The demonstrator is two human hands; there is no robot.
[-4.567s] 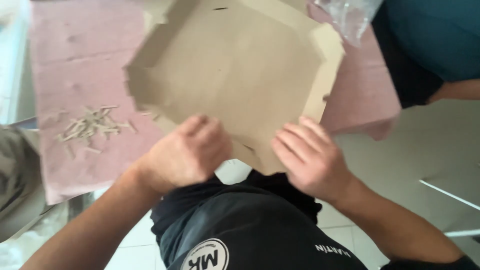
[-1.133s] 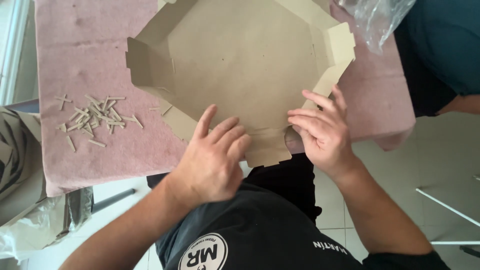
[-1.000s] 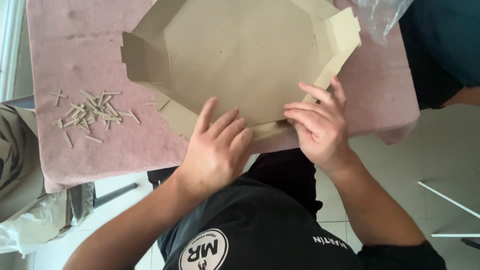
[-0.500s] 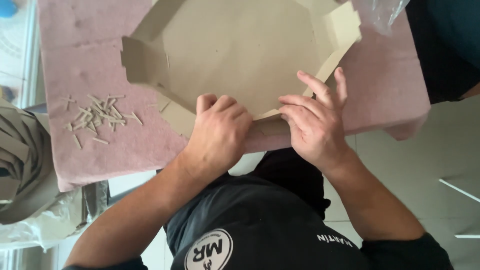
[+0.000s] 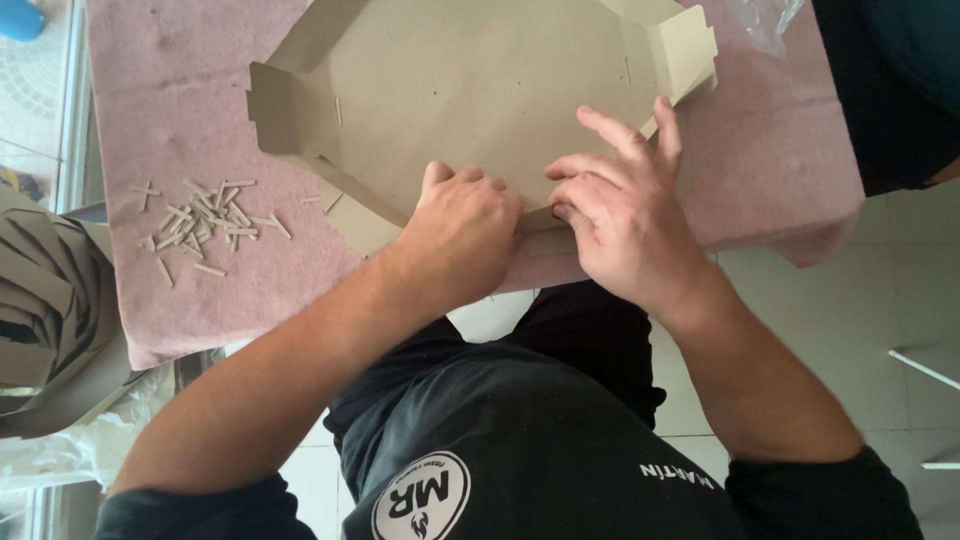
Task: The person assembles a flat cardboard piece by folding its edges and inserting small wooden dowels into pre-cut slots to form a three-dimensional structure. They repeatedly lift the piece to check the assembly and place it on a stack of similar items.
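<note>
A flat brown cardboard box blank [image 5: 480, 90] with an angular many-sided shape lies on the pink-covered table [image 5: 770, 150], several of its side flaps folded up. My left hand [image 5: 455, 240] is curled over its near flap at the table's front edge, knuckles up. My right hand [image 5: 620, 215] pinches the same near flap right beside it, fingers spread over the cardboard. Both hands touch each other at the flap.
Several small pale cardboard slivers [image 5: 200, 225] lie scattered on the cloth at the left. A stack of folded cardboard pieces [image 5: 45, 300] stands left of the table. A clear plastic bag [image 5: 765, 20] and another person in dark clothes [image 5: 890, 90] are at the top right.
My left hand has curled from flat fingers into a fist-like grip on the near flap, and both hands have drawn together on it. The box has settled flat on the table.
</note>
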